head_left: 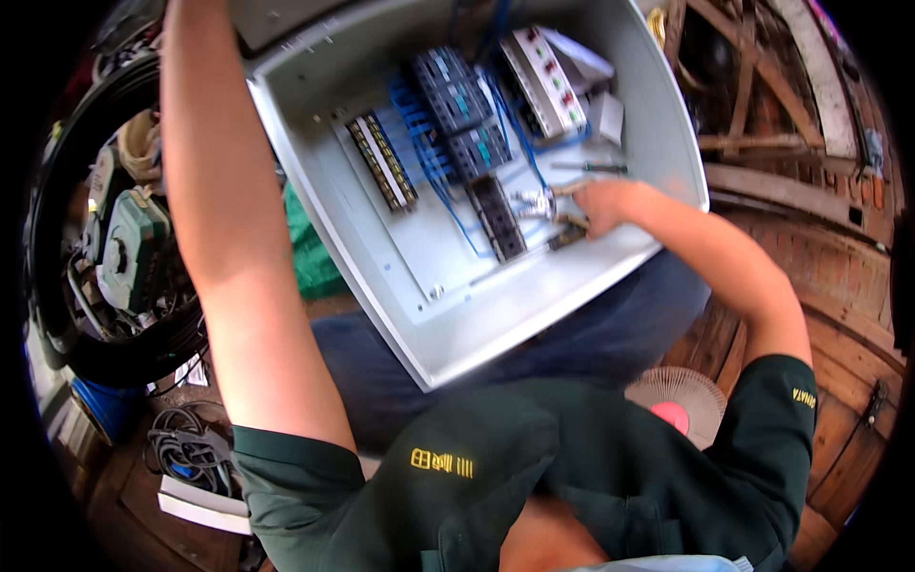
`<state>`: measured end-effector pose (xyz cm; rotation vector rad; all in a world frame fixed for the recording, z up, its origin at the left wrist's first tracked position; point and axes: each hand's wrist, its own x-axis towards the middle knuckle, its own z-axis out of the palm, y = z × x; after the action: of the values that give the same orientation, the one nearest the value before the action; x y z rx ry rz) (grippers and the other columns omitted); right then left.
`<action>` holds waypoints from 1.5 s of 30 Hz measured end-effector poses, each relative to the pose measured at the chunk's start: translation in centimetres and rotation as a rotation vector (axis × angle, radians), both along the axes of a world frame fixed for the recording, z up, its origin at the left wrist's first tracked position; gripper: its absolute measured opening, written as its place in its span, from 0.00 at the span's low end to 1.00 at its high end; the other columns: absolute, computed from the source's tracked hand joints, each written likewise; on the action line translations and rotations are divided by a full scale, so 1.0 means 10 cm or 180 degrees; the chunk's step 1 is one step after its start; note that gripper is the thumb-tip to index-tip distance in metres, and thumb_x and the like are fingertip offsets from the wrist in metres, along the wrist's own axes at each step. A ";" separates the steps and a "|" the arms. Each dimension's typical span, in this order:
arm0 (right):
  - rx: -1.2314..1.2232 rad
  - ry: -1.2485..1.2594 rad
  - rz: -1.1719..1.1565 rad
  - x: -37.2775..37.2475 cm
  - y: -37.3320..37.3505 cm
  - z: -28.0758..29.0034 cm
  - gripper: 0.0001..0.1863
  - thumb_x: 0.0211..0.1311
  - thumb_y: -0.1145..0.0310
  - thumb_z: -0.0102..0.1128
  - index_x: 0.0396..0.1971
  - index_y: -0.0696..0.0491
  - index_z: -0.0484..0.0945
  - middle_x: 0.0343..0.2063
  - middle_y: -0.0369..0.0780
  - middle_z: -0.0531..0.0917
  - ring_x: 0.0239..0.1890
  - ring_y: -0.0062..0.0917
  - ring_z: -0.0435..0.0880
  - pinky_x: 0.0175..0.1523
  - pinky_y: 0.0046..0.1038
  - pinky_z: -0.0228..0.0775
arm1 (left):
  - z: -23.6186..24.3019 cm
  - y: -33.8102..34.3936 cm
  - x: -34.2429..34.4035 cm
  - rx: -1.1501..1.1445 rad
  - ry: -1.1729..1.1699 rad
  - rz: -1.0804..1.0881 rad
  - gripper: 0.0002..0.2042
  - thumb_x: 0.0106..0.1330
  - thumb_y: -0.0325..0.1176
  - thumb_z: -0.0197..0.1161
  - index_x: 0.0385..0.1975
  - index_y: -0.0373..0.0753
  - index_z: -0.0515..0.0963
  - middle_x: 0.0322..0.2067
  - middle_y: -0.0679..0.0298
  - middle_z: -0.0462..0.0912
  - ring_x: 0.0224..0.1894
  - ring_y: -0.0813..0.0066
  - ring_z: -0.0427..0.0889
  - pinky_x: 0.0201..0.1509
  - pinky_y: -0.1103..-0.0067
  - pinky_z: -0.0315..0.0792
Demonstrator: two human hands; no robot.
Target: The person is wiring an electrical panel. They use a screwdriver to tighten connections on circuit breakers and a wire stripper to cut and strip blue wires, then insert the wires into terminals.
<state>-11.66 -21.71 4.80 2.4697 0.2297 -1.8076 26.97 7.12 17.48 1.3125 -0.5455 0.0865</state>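
A light grey metal electrical enclosure (519,319) lies open across my lap. My right hand (607,204) is inside it, closed around a pair of pliers (536,203) with a silver head and spread handles. The plier head is beside a black relay-like block (497,219). A thin screwdriver (596,168) lies just beyond my right hand. Blue wires (416,119) run along dark contactors (452,91) on the back plate. Left of them sits a terminal strip (381,162). My left arm reaches up past the enclosure's left side; its hand is outside the picture.
A white device with red and green parts (545,84) sits at the enclosure's far right. Black hose coils (48,276) surround a green machine (133,248) on the left. Coiled cable (191,443) lies near a white box (202,505). A round fan (701,396) stands at right.
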 end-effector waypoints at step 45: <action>0.2841 -0.6215 -0.1129 1.62 1.17 3.28 0.12 0.63 0.65 0.69 0.36 0.60 0.83 0.23 0.30 0.80 0.25 0.09 0.72 0.30 0.15 0.63 | 0.17 0.08 0.13 0.0652 -0.1865 0.1255 0.09 0.61 0.26 0.69 0.40 0.35 0.86 0.37 0.57 0.88 0.38 0.68 0.87 0.44 0.76 0.79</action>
<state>4.58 -9.98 37.61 3.4041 0.4083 1.5260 28.28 7.87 19.21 1.5856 -0.7949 0.7764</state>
